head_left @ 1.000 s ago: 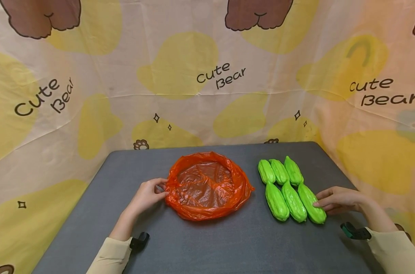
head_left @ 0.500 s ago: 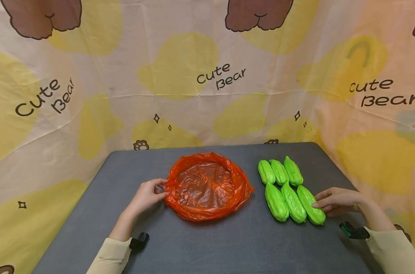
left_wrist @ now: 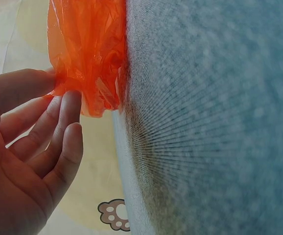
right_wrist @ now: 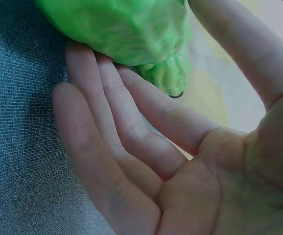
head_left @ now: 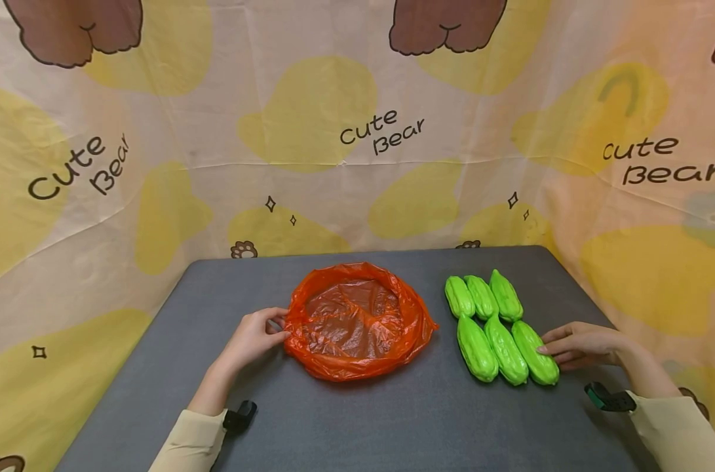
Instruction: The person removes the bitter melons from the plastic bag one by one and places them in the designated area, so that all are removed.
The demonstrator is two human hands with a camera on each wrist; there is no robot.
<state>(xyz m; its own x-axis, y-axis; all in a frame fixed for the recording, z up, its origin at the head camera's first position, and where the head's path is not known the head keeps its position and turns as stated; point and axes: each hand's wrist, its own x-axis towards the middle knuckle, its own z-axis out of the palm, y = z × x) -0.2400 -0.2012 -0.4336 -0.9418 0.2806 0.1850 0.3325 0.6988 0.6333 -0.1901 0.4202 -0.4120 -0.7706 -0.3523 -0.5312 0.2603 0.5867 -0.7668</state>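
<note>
An orange-red plastic bag lies with its mouth spread wide on the table, its rim rolled into a ring. My left hand pinches the bag's left rim between thumb and fingers; the left wrist view shows the gathered film at the fingertips. To the right, bright green bitter melons lie in two rows. My right hand touches the outer side of the front right bitter melon. In the right wrist view its fingers reach fairly straight against the melon's ridged, bumpy skin, with the thumb apart on the other side.
The other bitter melons, such as the front left one and back right one, lie close together. A dark grey table carries everything. Patterned cloth encloses its back and sides.
The front right bitter melon has shifted slightly left toward its neighbour, and the right hand has moved a little left with it. The left hand and bag have stayed put.
</note>
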